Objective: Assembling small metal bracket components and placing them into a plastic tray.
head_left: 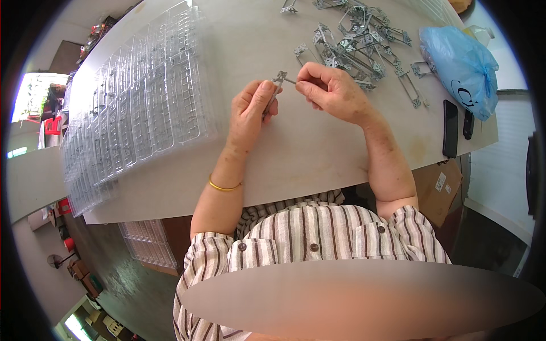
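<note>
Above the table, my left hand (248,108) is closed round a small grey metal bracket (281,75), whose flat end pokes out above the thumb. Its lower part is hidden by my fingers. Just to the right, my right hand (335,94) pinches the tip of a thin metal rod (290,81) that reaches to the bracket; whether the two are joined I cannot make out. Beyond my right hand lies a loose pile of similar metal brackets with long thin rods (355,48).
Clear plastic trays (196,116) with rows of metal parts cover the table's left side. A knotted blue plastic bag (463,68) sits at the right, near a black phone (450,129). Below the table are a cardboard box (441,190) and more trays (149,241).
</note>
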A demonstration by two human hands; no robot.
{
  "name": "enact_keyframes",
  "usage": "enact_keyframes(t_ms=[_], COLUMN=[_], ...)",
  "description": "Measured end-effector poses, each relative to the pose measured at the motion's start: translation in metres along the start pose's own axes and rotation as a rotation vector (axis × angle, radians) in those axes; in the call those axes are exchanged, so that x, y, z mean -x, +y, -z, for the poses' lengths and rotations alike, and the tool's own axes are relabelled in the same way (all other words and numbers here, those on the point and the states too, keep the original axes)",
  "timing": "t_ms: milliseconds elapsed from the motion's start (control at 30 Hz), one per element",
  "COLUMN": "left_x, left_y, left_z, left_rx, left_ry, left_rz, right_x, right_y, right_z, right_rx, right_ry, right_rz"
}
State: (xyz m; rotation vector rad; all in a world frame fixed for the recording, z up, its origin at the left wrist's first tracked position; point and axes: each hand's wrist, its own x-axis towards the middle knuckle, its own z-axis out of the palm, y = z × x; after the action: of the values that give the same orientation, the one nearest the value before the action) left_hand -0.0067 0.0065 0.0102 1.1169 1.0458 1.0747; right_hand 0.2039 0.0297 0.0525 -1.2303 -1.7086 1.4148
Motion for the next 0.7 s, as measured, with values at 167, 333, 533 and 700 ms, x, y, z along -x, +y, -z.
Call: enact_keyframes(t_ms=[167, 333, 533, 700], left_x=[-0.001, -0.001, -0.001, -0.005], left_y=[0.003, -0.001, 0.005, 0.001], left_z=[0.000, 0.003, 0.008, 0.012], left_rx=[0.011, 0.005, 0.540, 0.707], left_ry=[-0.057, -0.118, -0.316, -0.430], left_rz=[0.055, 0.073, 0.015, -0.143], right_x=[-0.003, -0.004, -0.007, -0.008], right_y=[0.007, 0.010, 0.008, 0.006], right_z=[0.000, -0.009, -0.001, 0.000], right_rx=[0.114, -0.018, -0.286, -0.521], right_ry=[0.106, 0.006, 0.135, 0.152], right_rz=[0.297, 0.341, 0.128, 0.063])
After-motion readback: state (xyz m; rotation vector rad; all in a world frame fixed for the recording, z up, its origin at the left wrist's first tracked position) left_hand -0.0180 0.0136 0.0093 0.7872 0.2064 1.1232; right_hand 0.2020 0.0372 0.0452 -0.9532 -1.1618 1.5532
